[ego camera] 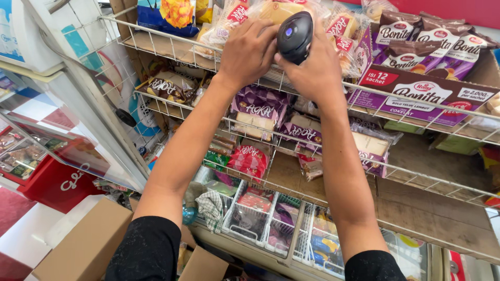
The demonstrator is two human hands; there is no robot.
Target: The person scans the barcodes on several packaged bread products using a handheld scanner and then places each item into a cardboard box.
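White wire rack point(156, 39), purple packets point(260, 101), black scanner point(294, 36)

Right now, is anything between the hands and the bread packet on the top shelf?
Nothing visible. The left hand rests directly on the clear bread packet, and the right hand holds a black scanner right against it, above the wire shelf.

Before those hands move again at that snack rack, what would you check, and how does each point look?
1. Black handheld scanner held in right hand: ok.
2. Left hand on a clear-wrapped bread pack: ok.
3. Scanner window facing a pack's code: cannot tell.
4. Packs seated behind the white wire shelf edge: ok.
5. Purple sachet box apart from both hands: ok.
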